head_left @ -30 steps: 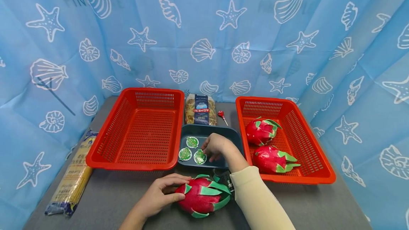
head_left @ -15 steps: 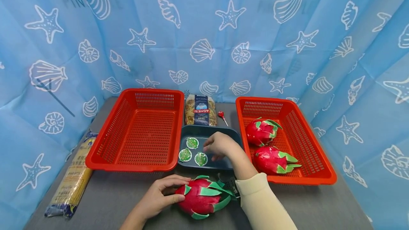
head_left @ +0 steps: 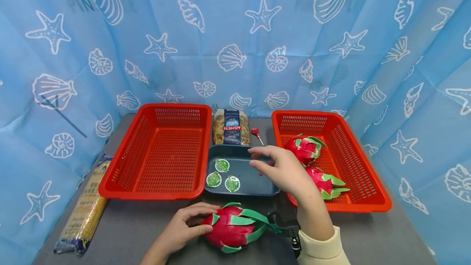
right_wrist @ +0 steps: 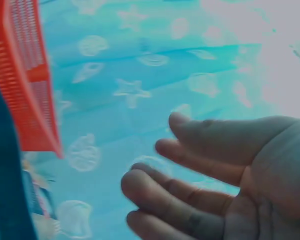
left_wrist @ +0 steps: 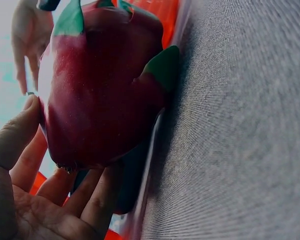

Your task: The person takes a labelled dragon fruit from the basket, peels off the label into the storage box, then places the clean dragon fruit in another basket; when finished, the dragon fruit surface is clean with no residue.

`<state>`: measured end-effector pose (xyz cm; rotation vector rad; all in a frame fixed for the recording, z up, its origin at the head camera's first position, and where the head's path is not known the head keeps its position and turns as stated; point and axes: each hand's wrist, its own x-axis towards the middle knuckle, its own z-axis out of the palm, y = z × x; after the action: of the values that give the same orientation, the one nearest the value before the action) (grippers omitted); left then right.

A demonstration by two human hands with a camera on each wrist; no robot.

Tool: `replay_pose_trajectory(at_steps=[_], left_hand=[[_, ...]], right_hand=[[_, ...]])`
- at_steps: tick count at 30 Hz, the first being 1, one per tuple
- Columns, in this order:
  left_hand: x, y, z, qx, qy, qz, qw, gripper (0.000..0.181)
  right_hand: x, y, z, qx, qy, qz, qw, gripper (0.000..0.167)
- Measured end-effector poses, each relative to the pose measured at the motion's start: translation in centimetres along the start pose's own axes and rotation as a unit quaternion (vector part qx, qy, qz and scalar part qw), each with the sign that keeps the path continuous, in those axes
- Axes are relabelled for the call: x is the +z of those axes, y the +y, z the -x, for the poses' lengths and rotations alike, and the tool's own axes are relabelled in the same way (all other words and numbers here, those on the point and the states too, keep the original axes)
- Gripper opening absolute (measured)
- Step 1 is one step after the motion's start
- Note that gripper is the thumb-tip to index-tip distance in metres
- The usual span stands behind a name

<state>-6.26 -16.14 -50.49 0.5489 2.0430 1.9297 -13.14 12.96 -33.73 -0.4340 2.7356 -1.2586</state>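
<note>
My left hand (head_left: pixel 184 224) holds the left end of a red toy dragon fruit (head_left: pixel 229 228) with green leaves, lying on the grey table. In the left wrist view the thumb and fingers (left_wrist: pixel 97 200) lie on either side of the dragon fruit's (left_wrist: pixel 97 85) blunt end. My right hand (head_left: pixel 288 173) is raised over the right side of the dark blue tray (head_left: pixel 250 185), its fingers loosely bent around nothing. Three round green-and-white discs (head_left: pixel 232 184) lie at the tray's left. In the right wrist view the right hand (right_wrist: pixel 230 180) shows nothing between thumb and fingers.
A red basket (head_left: pixel 368 207) at right contains two dragon fruits (head_left: pixel 303 149). Another red basket (head_left: pixel 165 156) stands at left, beside a long spaghetti pack (head_left: pixel 82 212). Behind the tray lie a pasta bag (head_left: pixel 232 128) and a red lollipop (head_left: pixel 255 131). A blue curtain (head_left: pixel 235 85) hangs behind.
My right hand has risen off the discs and moved right, away from them. The left hand stays on the dragon fruit. The discs look nearly unmoved.
</note>
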Motion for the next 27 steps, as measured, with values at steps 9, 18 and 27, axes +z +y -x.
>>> replay_pose_trajectory(at_steps=[9, 18, 27], left_hand=[[0.2, 0.1, 0.0, -0.016, 0.004, 0.002, 0.9999, 0.033], [0.2, 0.0, -0.1, 0.003, 0.002, 0.008, 1.0000, 0.034], [0.4, -0.1, 0.2, 0.044, -0.007, 0.028, 0.9986, 0.037]], right_hand=[[-3.0, 1.2, 3.9, -0.175, 0.157, 0.040, 0.9712, 0.045], [-6.5, 4.7, 6.7, -0.218, 0.253, 0.032, 0.9421, 0.058], [-10.2, 10.4, 8.5, -0.122, 0.313, -0.010, 0.9420, 0.048]])
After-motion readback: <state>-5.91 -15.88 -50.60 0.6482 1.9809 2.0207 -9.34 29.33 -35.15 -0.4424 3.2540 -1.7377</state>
